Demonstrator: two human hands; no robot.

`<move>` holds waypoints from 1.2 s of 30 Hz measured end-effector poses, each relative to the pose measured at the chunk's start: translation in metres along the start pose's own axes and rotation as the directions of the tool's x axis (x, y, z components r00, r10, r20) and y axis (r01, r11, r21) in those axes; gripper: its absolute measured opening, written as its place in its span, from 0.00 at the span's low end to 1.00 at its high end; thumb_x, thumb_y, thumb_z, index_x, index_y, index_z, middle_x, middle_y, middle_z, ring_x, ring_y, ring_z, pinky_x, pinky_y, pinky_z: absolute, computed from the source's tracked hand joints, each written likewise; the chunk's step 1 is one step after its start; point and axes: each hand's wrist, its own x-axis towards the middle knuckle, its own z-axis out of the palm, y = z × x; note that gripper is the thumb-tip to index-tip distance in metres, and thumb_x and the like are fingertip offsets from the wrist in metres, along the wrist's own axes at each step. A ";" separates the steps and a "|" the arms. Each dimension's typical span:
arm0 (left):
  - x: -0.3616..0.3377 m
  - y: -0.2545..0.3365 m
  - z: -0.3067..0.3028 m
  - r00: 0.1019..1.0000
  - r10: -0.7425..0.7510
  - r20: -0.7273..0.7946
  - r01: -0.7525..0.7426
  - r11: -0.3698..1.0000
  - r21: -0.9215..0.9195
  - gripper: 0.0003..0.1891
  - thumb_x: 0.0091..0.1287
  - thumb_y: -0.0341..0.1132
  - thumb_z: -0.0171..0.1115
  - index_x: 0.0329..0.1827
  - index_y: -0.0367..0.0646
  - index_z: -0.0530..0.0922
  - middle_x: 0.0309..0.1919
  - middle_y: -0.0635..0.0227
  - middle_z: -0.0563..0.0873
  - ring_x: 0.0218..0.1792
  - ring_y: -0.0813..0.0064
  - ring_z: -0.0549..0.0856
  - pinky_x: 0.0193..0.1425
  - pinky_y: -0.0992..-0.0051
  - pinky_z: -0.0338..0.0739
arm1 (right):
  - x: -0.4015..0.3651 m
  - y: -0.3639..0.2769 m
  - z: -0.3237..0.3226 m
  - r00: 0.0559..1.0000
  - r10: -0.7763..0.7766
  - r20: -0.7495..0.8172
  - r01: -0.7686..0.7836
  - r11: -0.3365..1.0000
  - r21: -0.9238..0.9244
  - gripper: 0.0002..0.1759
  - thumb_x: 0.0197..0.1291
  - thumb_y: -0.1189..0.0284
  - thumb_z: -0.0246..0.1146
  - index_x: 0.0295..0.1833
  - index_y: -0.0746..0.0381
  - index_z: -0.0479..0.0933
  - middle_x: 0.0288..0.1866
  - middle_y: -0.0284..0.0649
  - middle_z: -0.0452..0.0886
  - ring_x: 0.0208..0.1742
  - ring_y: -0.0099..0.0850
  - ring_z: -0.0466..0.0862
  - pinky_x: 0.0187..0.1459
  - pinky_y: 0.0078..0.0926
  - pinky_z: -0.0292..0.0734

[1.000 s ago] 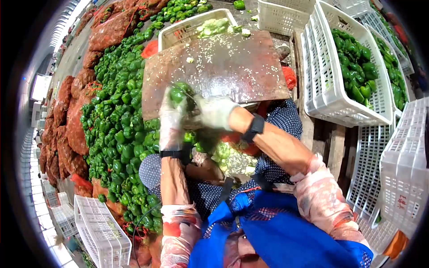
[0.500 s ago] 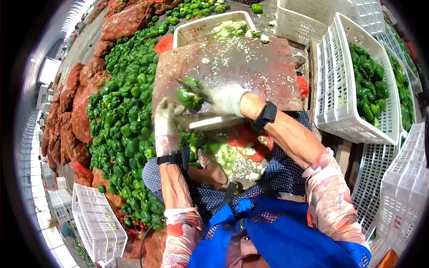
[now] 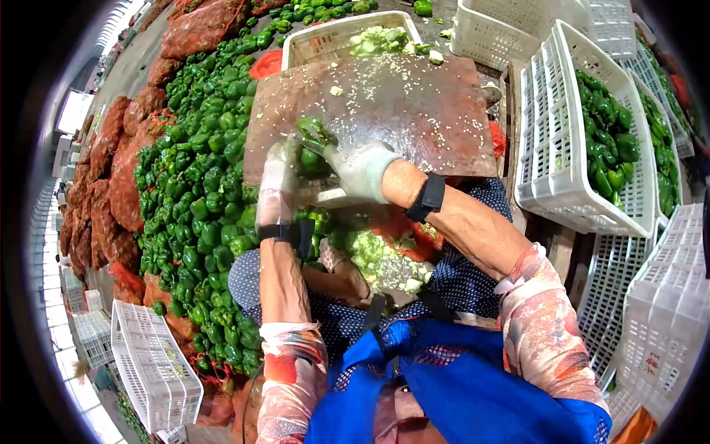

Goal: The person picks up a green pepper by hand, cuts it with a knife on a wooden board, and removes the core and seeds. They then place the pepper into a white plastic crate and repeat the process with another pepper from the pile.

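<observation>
A green pepper is between my two gloved hands, over the near left part of a brown board strewn with pale seeds. My left hand has its fingers wrapped against the pepper's left side. My right hand, in a whitish glove, is closed on a dark-bladed knife that lies across the pepper. The blade's tip reaches toward my left fingers. Below the board's near edge, pale green pepper scraps lie between my knees.
A large heap of green peppers lies at the left, with red mesh sacks beyond. Behind the board stands a cream crate with scraps. White crates with peppers stand at the right, and another white crate at the lower left.
My left hand has come up and closer against the pepper. The knife and pepper have shifted and tilted slightly. The whole view has moved a little.
</observation>
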 end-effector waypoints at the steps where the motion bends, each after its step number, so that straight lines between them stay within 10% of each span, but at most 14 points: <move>1: 0.006 -0.007 -0.002 0.999 0.053 0.008 -0.053 0.998 0.014 0.29 0.67 0.49 0.62 0.63 0.37 0.68 0.49 0.54 0.80 0.45 0.58 0.84 0.35 0.57 0.83 | 0.000 0.002 -0.001 0.999 0.028 0.034 -0.029 0.999 0.028 0.21 0.59 0.70 0.56 0.58 0.66 0.70 0.41 0.57 0.85 0.45 0.53 0.86 0.46 0.48 0.79; 7: 0.027 -0.070 -0.027 0.880 0.458 0.125 -0.474 0.862 0.181 0.24 0.67 0.39 0.65 0.65 0.44 0.71 0.51 0.62 0.82 0.50 0.64 0.84 0.39 0.56 0.85 | -0.003 0.031 -0.008 0.978 0.199 0.059 -0.206 0.906 0.369 0.26 0.58 0.63 0.56 0.57 0.71 0.72 0.45 0.60 0.84 0.45 0.53 0.85 0.49 0.47 0.79; 10: -0.007 -0.038 -0.012 0.990 0.138 0.011 -0.126 0.929 -0.348 0.19 0.71 0.38 0.63 0.62 0.44 0.74 0.50 0.64 0.83 0.50 0.66 0.84 0.41 0.58 0.85 | -0.006 0.047 0.004 0.982 0.188 -0.003 -0.164 0.867 0.471 0.27 0.58 0.60 0.58 0.58 0.68 0.72 0.46 0.61 0.83 0.48 0.53 0.84 0.52 0.47 0.77; 12: -0.025 -0.001 0.001 0.999 -0.014 0.045 0.029 0.931 -0.363 0.15 0.72 0.35 0.62 0.58 0.41 0.74 0.49 0.64 0.83 0.46 0.66 0.85 0.45 0.55 0.84 | 0.007 0.064 0.014 0.981 0.179 -0.080 -0.126 0.887 0.444 0.28 0.59 0.58 0.58 0.60 0.66 0.72 0.52 0.62 0.81 0.55 0.54 0.82 0.57 0.46 0.74; 17: 0.015 0.001 0.002 0.995 0.094 -0.030 -0.098 0.918 -0.385 0.20 0.71 0.27 0.57 0.66 0.38 0.72 0.54 0.63 0.84 0.49 0.69 0.85 0.55 0.69 0.82 | 0.014 0.065 -0.057 0.919 0.392 -0.043 -0.344 0.850 0.399 0.27 0.60 0.62 0.56 0.64 0.62 0.71 0.49 0.58 0.83 0.52 0.51 0.83 0.55 0.45 0.77; 20: 0.019 0.026 -0.018 0.987 0.118 -0.105 -0.127 0.988 -0.084 0.22 0.70 0.30 0.61 0.66 0.37 0.70 0.50 0.63 0.85 0.42 0.72 0.86 0.44 0.76 0.84 | 0.002 0.094 -0.047 0.916 0.212 -0.339 -0.076 0.925 0.373 0.29 0.60 0.60 0.58 0.65 0.59 0.70 0.46 0.56 0.83 0.47 0.49 0.84 0.51 0.45 0.77; 22: 0.022 0.049 -0.055 0.965 0.237 0.115 -0.213 0.959 -0.188 0.23 0.71 0.34 0.62 0.65 0.35 0.70 0.49 0.62 0.85 0.40 0.74 0.86 0.40 0.79 0.82 | -0.020 0.086 -0.054 0.953 0.184 -0.242 -0.061 0.896 0.441 0.31 0.60 0.59 0.60 0.68 0.60 0.68 0.47 0.56 0.83 0.47 0.48 0.84 0.51 0.43 0.78; 27: -0.054 0.109 -0.144 0.868 0.490 -0.075 -0.495 0.867 -0.061 0.21 0.74 0.39 0.59 0.65 0.37 0.73 0.54 0.65 0.84 0.48 0.74 0.85 0.45 0.73 0.82 | -0.047 0.087 -0.028 0.961 0.230 -0.156 -0.165 0.924 0.345 0.33 0.62 0.62 0.61 0.71 0.60 0.67 0.49 0.57 0.83 0.49 0.49 0.84 0.51 0.40 0.78; 30: -0.081 0.066 -0.244 0.852 0.462 -0.247 -0.451 0.887 0.100 0.21 0.74 0.42 0.59 0.64 0.39 0.74 0.55 0.66 0.84 0.50 0.74 0.86 0.45 0.73 0.82 | -0.037 0.093 -0.016 0.977 0.167 -0.133 -0.114 0.935 0.336 0.32 0.61 0.66 0.63 0.71 0.63 0.67 0.52 0.53 0.84 0.49 0.44 0.84 0.53 0.37 0.78; 34: -0.093 -0.065 -0.347 0.835 0.060 -0.547 -0.094 0.995 -0.034 0.29 0.68 0.52 0.63 0.64 0.40 0.74 0.49 0.65 0.85 0.40 0.69 0.86 0.36 0.70 0.80 | -0.015 0.109 -0.017 0.937 0.336 0.099 -0.285 0.569 0.771 0.31 0.63 0.75 0.63 0.72 0.66 0.67 0.56 0.41 0.81 0.51 0.25 0.79 0.53 0.22 0.76; 36: -0.101 -0.112 -0.352 0.756 -0.270 -0.597 0.209 0.963 -0.172 0.27 0.67 0.51 0.64 0.62 0.44 0.75 0.44 0.64 0.86 0.36 0.68 0.85 0.31 0.70 0.79 | 0.003 0.145 -0.019 0.948 0.318 -0.026 -0.191 0.630 0.753 0.30 0.63 0.75 0.63 0.71 0.66 0.68 0.48 0.37 0.82 0.44 0.23 0.80 0.45 0.20 0.78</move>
